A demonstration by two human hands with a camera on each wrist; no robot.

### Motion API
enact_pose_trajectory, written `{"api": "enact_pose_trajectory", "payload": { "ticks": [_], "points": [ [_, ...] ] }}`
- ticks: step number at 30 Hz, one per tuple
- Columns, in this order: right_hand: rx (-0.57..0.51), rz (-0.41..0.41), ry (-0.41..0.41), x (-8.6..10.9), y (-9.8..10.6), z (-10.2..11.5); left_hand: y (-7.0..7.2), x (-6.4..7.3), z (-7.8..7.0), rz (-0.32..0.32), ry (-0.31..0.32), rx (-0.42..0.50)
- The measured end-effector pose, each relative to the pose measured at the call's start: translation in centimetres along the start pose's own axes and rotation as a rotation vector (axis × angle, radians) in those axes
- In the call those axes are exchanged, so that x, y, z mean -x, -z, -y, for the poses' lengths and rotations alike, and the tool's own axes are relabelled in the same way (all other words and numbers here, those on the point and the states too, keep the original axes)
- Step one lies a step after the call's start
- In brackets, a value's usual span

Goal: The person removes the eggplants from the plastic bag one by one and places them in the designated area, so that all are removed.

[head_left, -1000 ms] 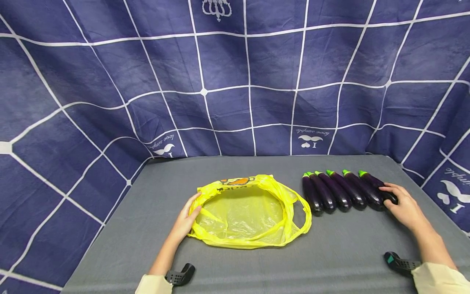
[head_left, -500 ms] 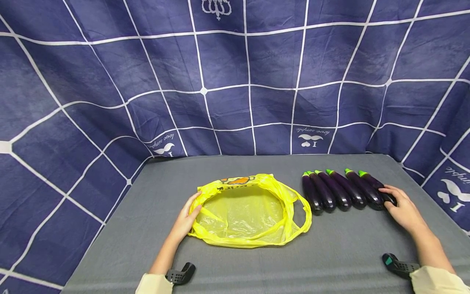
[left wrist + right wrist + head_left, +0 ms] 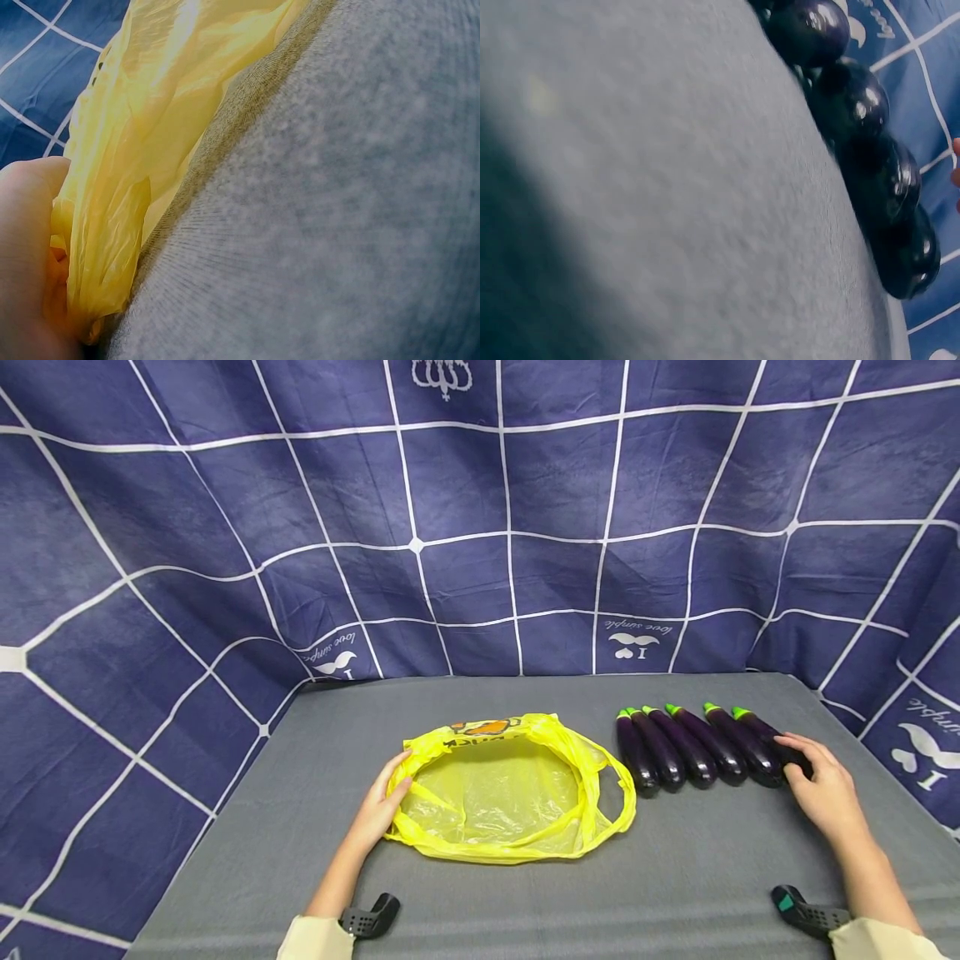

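Observation:
A yellow plastic bag (image 3: 487, 793) lies on the grey table with its mouth spread wide. My left hand (image 3: 381, 806) grips the bag's left rim; in the left wrist view the bag (image 3: 112, 225) bunches beside the thumb (image 3: 30, 217). Several dark purple eggplants (image 3: 693, 752) with green stem ends lie side by side, right of the bag. At the near end of the rightmost eggplant (image 3: 759, 727), my right hand (image 3: 825, 789) holds it, thumb on the near side, hiding part of it. In the right wrist view, rounded eggplant ends (image 3: 896, 255) show, with fingertips (image 3: 956, 176) at the edge.
The grey table (image 3: 525, 906) stretches in front of and around the bag. A blue curtain (image 3: 555, 568) with white grid lines hangs behind it and along both sides. Black wrist devices (image 3: 371, 917) sit on both forearms.
The fifth eggplant's stem end has shifted slightly right. My right hand stays at the rightmost eggplant while its forearm swings a little left. The left hand and bag hold still.

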State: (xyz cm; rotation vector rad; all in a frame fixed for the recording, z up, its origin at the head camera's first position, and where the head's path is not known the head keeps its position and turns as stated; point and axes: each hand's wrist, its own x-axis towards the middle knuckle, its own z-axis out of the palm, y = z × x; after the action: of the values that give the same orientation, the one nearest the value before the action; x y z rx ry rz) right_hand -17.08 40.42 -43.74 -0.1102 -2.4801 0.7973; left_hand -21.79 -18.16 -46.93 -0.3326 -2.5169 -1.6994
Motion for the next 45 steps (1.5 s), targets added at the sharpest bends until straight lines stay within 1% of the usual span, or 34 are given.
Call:
{"api": "enact_pose_trajectory", "payload": {
  "ticks": [5, 8, 10, 13, 17, 21, 25, 32, 38, 40, 45],
  "points": [
    [-0.029, -0.099, -0.006, 0.1, -0.1, 1.7, 0.0, 0.0, 0.0, 0.003, 0.004, 0.006],
    [-0.031, -0.131, 0.033, -0.1, -0.1, 2.9, 0.0, 0.0, 0.0, 0.001, -0.007, 0.003],
    [-0.015, -0.127, 0.071, -0.4, 0.0, 3.6, 0.0, 0.0, 0.0, 0.002, -0.01, 0.005],
    [0.019, -0.09, 0.122, -0.9, 0.2, 4.6, 0.1, 0.0, 0.0, 0.006, -0.002, 0.013],
    [0.071, -0.025, 0.169, -1.6, 0.5, 6.1, 0.1, 0.0, -0.2, 0.011, 0.006, 0.013],
    [0.135, 0.017, 0.224, -2.1, 0.7, 7.4, 0.1, 0.0, -0.3, 0.011, 0.01, 0.015],
    [0.19, 0.065, 0.25, -2.4, 0.9, 8.5, 0.1, 0.1, -0.3, 0.012, 0.009, 0.017],
    [0.302, 0.165, 0.243, -2.5, 0.9, 9.7, 0.1, 0.1, -0.4, 0.009, 0.01, 0.015],
    [0.421, 0.241, 0.212, -2.4, 0.4, 10.4, 0.1, 0.1, -0.3, 0.01, 0.018, 0.013],
    [0.44, 0.26, 0.205, -2.3, 0.2, 10.4, 0.1, 0.1, -0.3, 0.011, 0.021, 0.012],
    [0.446, 0.298, 0.201, -1.9, -0.4, 9.8, 0.1, 0.2, -0.3, 0.01, 0.02, 0.005]
  ]
}}
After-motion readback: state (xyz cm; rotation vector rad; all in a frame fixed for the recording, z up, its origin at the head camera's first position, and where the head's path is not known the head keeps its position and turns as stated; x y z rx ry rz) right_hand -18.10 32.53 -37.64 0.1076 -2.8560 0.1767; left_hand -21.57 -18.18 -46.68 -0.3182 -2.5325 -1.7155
